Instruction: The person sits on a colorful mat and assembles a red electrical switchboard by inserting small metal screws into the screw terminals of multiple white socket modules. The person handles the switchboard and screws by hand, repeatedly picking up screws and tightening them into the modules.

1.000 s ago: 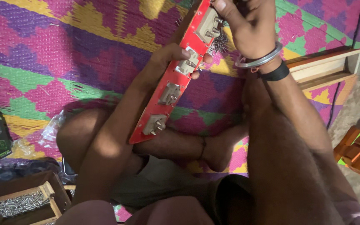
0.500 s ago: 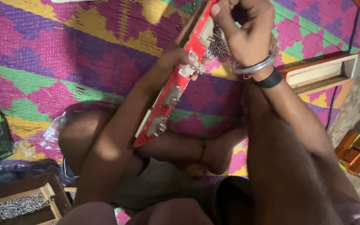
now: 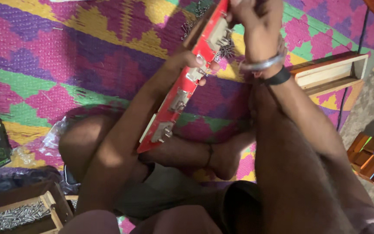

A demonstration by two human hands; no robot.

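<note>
Over the mat, both hands' grips close on one red board (image 3: 182, 86) bearing seemingly four pale switch units.

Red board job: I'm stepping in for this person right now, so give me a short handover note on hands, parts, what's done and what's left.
Left hand: grips the red board at its middle, held tilted over the lap.
Right hand: closed at the board's upper end; what it pinches is hidden.
Parts: loose screws on the mat behind the board; more in the wooden box at lower left. Empty wooden frame at right.
Done: four switch modules sit along the board, from the lowest module upward.
Left: whether they are fully fastened cannot be told.
</note>
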